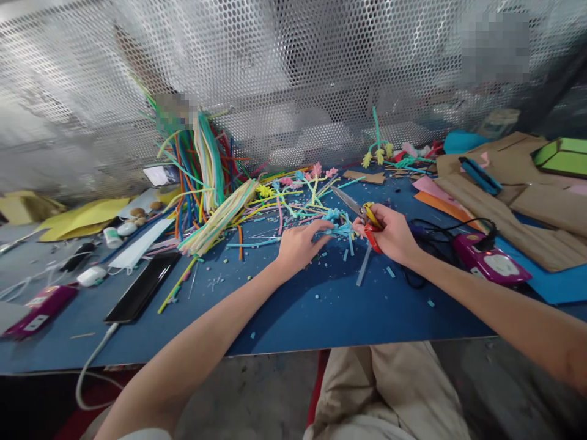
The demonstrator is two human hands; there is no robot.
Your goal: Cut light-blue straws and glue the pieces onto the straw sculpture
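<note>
My right hand (389, 231) is closed round a pair of scissors (353, 205) with red and yellow handles, the blades pointing up and to the left. Its fingertips are close to a light-blue straw figure (339, 226) with short cut fringes. At the left end of that figure, my left hand (300, 244) pinches it between thumb and forefinger. Small blue offcuts (346, 255) and a clear thin strip (364, 266) lie below on the blue tabletop (293, 318).
Bundles of coloured straws (220, 220) and finished straw flowers (316, 174) lie behind the hands. To the left are a black phone (143, 287) and a purple power strip (41, 308). Another purple socket (493, 260), cables and cardboard (518, 214) are at right. A perforated metal screen (293, 73) rises behind.
</note>
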